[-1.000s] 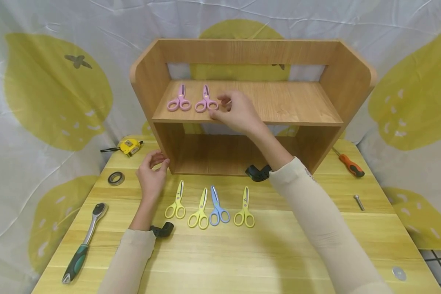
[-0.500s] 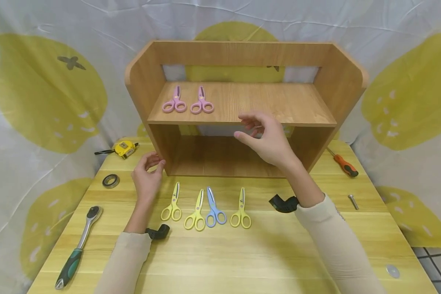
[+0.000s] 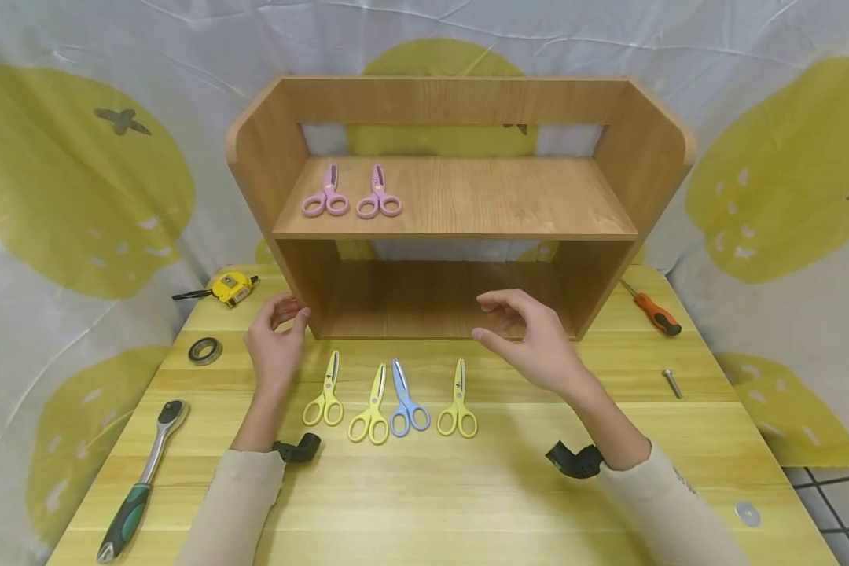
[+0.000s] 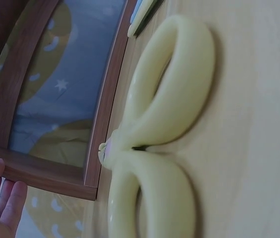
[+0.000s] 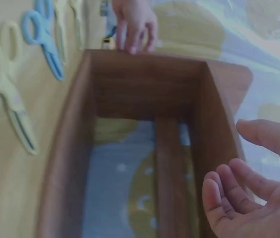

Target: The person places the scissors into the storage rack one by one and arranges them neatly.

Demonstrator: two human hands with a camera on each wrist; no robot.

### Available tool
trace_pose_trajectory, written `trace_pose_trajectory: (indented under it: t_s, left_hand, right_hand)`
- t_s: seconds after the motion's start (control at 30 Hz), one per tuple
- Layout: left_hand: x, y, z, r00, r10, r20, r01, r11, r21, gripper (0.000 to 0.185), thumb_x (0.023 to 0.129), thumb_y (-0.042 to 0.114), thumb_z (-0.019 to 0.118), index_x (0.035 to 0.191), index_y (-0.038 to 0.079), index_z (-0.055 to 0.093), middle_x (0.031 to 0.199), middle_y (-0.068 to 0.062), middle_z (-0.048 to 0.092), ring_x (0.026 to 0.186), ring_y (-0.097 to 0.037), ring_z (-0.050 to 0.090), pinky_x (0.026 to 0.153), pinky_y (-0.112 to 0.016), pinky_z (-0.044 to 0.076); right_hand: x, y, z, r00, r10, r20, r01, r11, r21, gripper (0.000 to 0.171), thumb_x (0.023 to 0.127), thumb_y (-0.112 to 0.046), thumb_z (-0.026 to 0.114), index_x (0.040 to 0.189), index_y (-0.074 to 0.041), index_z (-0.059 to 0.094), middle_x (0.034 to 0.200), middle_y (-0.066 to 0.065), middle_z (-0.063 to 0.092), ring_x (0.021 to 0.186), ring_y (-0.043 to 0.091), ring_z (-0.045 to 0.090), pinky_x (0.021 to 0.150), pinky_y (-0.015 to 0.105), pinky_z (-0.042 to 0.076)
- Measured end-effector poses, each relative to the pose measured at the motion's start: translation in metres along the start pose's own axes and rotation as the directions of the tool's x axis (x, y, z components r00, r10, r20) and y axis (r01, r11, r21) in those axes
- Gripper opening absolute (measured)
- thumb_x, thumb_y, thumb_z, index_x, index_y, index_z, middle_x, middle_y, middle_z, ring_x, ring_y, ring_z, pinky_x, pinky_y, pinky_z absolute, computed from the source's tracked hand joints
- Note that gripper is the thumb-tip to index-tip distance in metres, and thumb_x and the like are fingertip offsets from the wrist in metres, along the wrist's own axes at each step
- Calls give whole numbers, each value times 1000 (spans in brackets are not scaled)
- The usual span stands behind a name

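Step in hand: transfer of scissors from worktop [image 3: 467, 487] to shelf [image 3: 460, 196]. Two pink scissors [image 3: 350, 193] lie on the upper shelf board, upper left of centre. Four scissors remain in a row at frame centre: three yellow scissors [image 3: 323, 387] and one blue pair [image 3: 405, 396]. The right hand [image 3: 531, 338] hovers empty above the worktop, fingers relaxed and loosely spread, just right of the row. The left hand [image 3: 272, 338] rests spread-fingered at the shelf's lower left corner. Probable next move: lower the right hand onto the nearest yellow pair [image 3: 457, 393] and pinch its handles.
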State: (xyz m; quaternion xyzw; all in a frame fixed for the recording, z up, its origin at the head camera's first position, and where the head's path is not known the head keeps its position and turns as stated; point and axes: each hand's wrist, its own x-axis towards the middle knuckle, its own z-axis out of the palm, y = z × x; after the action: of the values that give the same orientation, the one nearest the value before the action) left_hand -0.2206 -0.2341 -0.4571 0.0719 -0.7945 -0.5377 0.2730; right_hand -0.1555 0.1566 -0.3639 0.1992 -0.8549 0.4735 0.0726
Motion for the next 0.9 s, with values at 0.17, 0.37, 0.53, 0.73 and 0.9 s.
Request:
trace_pose_trajectory:
  t_s: [0.17, 0.37, 0.53, 0.73, 0.9]
  left_hand:
    - [0, -1, -1, 1000, 1, 5, -1, 1000, 8, 30, 92, 9, 77, 121, 8, 70, 111, -12, 76, 95, -6, 71, 75, -8, 55]
    - [0, -4, -1, 1000, 10, 2, -10, 1000, 17, 29, 92, 11, 77, 121, 9, 70, 110, -10, 77, 93, 0, 70, 75, -9, 56]
    - [1, -4, 0, 1000, 16, 0, -16, 1000, 16, 29, 92, 10, 77, 121, 9, 69, 110, -11, 76, 94, -2, 70, 75, -10, 56]
    - [0, -3, -1, 1000, 14, -1, -14, 1000, 15, 28, 93, 9, 76, 120, 9, 70, 110, -11, 76, 94, -4, 70, 75, -8, 55]
    - [0, -2, -1, 999, 34, 6, -34, 999, 24, 28, 94, 10, 76, 121, 8, 70, 110, -12, 76, 98, -14, 72, 73, -7, 54]
  right_hand:
    - [-25, 15, 15, 998, 41, 43, -43, 999, 31, 45, 92, -25, 80, 133, -15, 64, 125, -1, 67, 113, 19, 63, 93, 38, 57]
    - [-48, 33, 35, 989, 120, 88, -126, 990, 58, 48, 91, -28, 81, 134, -15, 64, 123, 0, 68, 112, 22, 63, 92, 36, 57]
    - [-62, 44, 47, 978, 173, 118, -183, 980, 75, 55, 86, -29, 86, 133, -15, 64, 126, 8, 68, 111, 31, 63, 92, 41, 56]
    - [-77, 57, 57, 955, 249, 163, -263, 962, 72, 66, 81, -36, 89, 136, -10, 63, 126, 9, 68, 111, 27, 61, 94, 40, 55]
    - [-83, 64, 67, 952, 242, 188, -257, 964, 62, 68, 81, -38, 89, 136, -8, 62, 123, 8, 67, 108, 24, 60, 89, 35, 54]
